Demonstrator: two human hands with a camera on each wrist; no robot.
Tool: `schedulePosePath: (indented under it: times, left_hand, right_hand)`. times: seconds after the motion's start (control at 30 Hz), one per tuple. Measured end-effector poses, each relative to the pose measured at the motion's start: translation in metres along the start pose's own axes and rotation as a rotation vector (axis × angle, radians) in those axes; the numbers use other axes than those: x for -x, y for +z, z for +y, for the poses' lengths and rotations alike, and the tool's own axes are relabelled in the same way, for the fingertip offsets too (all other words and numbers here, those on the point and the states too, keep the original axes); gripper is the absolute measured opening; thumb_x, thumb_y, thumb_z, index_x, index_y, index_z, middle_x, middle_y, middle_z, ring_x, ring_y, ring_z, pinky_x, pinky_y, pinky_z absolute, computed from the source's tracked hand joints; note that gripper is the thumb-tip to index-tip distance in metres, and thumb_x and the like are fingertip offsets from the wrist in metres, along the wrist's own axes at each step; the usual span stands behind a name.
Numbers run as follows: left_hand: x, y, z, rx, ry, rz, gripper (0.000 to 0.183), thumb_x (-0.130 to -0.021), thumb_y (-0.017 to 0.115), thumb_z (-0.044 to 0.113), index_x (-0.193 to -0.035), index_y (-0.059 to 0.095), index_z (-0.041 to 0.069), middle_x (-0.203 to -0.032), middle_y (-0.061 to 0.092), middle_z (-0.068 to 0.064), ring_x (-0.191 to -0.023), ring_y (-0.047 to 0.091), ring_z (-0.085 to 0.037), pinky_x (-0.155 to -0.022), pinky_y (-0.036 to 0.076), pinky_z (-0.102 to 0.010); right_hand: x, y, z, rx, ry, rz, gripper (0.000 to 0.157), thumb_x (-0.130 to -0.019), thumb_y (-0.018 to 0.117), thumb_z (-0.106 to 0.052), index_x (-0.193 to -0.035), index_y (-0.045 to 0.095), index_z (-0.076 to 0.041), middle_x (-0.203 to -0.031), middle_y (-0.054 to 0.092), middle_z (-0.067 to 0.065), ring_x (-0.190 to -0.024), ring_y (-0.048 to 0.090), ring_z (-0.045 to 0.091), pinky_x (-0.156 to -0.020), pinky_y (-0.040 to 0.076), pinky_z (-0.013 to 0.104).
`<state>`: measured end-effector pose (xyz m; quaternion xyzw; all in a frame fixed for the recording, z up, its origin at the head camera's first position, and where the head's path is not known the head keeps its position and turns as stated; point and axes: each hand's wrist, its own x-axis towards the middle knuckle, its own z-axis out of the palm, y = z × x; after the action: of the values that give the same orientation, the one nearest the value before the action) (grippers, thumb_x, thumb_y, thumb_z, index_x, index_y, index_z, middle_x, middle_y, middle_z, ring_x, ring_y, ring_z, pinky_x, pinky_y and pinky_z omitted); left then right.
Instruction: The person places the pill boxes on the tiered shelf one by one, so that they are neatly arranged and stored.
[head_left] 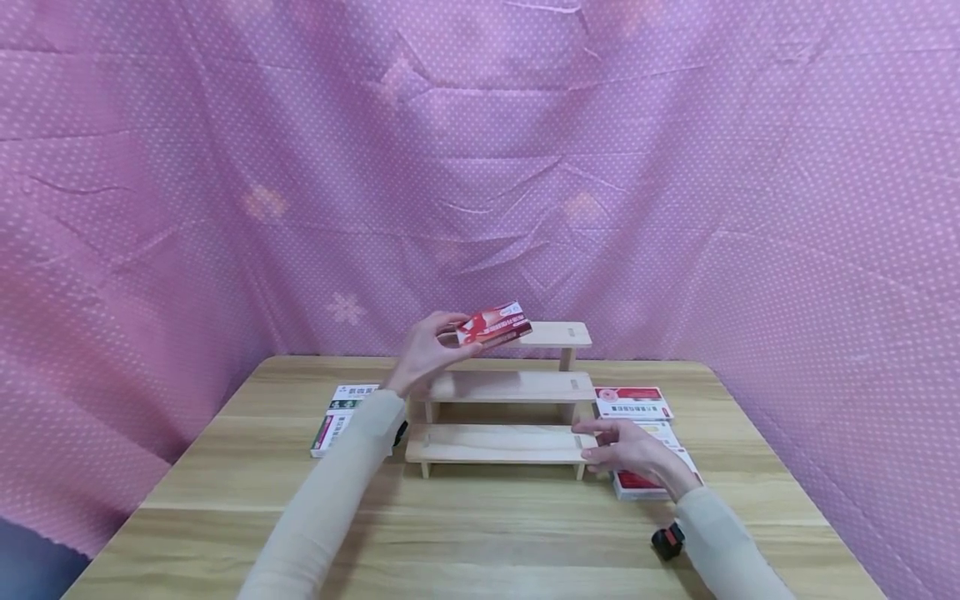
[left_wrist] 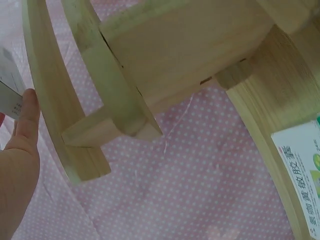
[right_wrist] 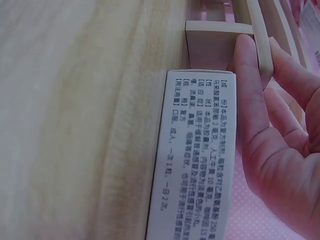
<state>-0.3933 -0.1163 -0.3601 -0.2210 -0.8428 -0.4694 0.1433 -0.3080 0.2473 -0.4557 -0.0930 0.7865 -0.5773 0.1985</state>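
Observation:
My left hand (head_left: pixel 427 350) holds a red-and-white medicine box (head_left: pixel 493 326) by its left end, tilted, in front of the top board of a three-step wooden display stand (head_left: pixel 510 385). In the left wrist view only part of the left hand (left_wrist: pixel 22 150) and a white side of the medicine box (left_wrist: pixel 9 82) show at the left edge. My right hand (head_left: pixel 633 454) grips the right end of the stand's lowest board. In the right wrist view, the board's end (right_wrist: pixel 264 55) lies between the thumb and fingers of that hand (right_wrist: pixel 280 155).
Flat medicine boxes (head_left: pixel 633 403) lie right of the stand, some partly behind the right hand. More white boxes (head_left: pixel 348 396) lie to its left, partly covered by the left arm. Under everything is a wooden table (head_left: pixel 480 533); a pink dotted cloth (head_left: pixel 480 192) hangs behind it.

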Motion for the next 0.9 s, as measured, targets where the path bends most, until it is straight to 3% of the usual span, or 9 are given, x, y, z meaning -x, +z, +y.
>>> schedulePosePath:
  times: [0.17, 0.4, 0.63, 0.9]
  left_hand:
    - [-0.006, 0.008, 0.001, 0.019, -0.013, 0.014, 0.063, -0.075, 0.083, 0.045, -0.127, 0.063, 0.017, -0.128, 0.060, -0.006, -0.116, 0.060, -0.025, -0.099, 0.052, -0.042]
    - [-0.013, 0.017, 0.010, 0.173, -0.041, -0.073, 0.055, -0.081, 0.080, 0.036, -0.129, 0.060, 0.017, -0.126, 0.062, -0.006, -0.114, 0.063, -0.026, -0.094, 0.056, -0.036]
    - [-0.020, 0.026, 0.015, 0.053, 0.041, -0.119, 0.043, -0.091, 0.070, 0.026, -0.128, 0.061, 0.007, -0.134, 0.056, -0.013, -0.122, 0.058, -0.031, -0.103, 0.051, -0.043]
    - [-0.028, 0.033, 0.018, -0.094, 0.047, -0.189, 0.046, -0.093, 0.068, 0.031, -0.133, 0.060, 0.009, -0.152, 0.040, -0.016, -0.143, 0.036, -0.033, -0.119, 0.031, -0.047]
  right_hand:
    - [0.000, -0.001, 0.000, -0.003, 0.004, -0.003, 0.058, -0.084, 0.076, -0.011, -0.137, 0.055, -0.005, -0.111, 0.047, 0.018, -0.095, 0.060, 0.024, -0.086, 0.060, 0.038]
    - [-0.001, -0.001, 0.000, -0.018, 0.008, -0.004, 0.060, -0.083, 0.076, -0.011, -0.138, 0.054, -0.004, -0.109, 0.047, 0.016, -0.094, 0.060, 0.024, -0.087, 0.060, 0.039]
    - [-0.002, 0.000, 0.000, -0.018, 0.005, -0.017, 0.059, -0.084, 0.075, -0.011, -0.138, 0.054, -0.005, -0.105, 0.046, 0.015, -0.091, 0.062, 0.023, -0.086, 0.060, 0.039]
    - [0.000, -0.001, 0.001, -0.020, 0.018, -0.007, 0.060, -0.083, 0.076, -0.012, -0.139, 0.054, -0.006, -0.108, 0.047, 0.017, -0.092, 0.062, 0.024, -0.087, 0.060, 0.039]
